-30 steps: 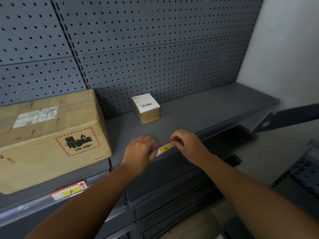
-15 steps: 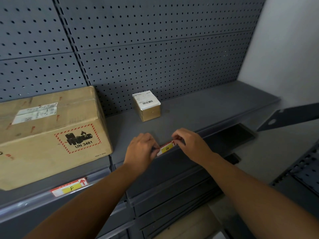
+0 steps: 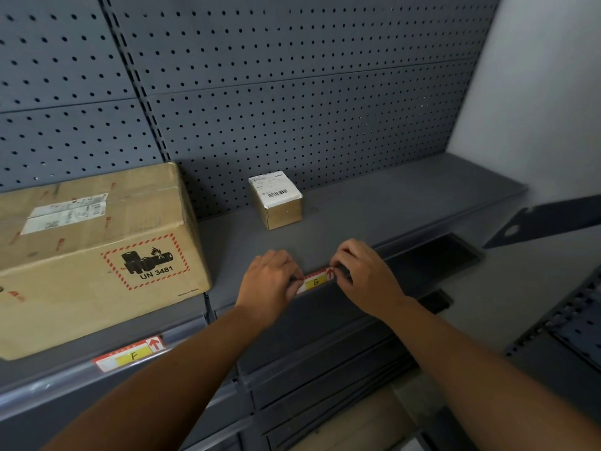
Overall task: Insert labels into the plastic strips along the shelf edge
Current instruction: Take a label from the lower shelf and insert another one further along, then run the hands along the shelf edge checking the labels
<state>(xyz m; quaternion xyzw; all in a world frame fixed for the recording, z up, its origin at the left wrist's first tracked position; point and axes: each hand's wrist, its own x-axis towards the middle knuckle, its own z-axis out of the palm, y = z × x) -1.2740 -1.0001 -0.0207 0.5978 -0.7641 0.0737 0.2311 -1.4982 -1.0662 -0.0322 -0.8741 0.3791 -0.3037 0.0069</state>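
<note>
Two bare hands meet at the front edge of a grey shelf (image 3: pixel 374 203), pinching a small label between them. The left hand (image 3: pixel 270 281) has its fingertips pressed together on the label's left end, and the right hand (image 3: pixel 364 275) curls its fingers closed over the right end, beside a red arrow printed there. The G label (image 3: pixel 314 282), yellow with a red and white border, lies along the shelf's front edge, tilted slightly with its right end higher; whether it already sits inside the plastic strip (image 3: pixel 406 242) cannot be told. Both forearms reach in from the bottom of the view and angle toward each other. Behind the hands the shelf surface is bare up to a small box (image 3: pixel 279 209) with a white barcode sticker, standing near the pegboard (image 3: pixel 292 92) back wall. To the right the shelf runs open to a pale wall. To the left, well apart from the hands, a large box (image 3: pixel 94 255) marked UN 3481 fills the neighbouring shelf, its front face near the edge. Below it an F label (image 3: pixel 130 354) sits in the clear strip. More grey shelf edges step down beneath the hands.
</note>
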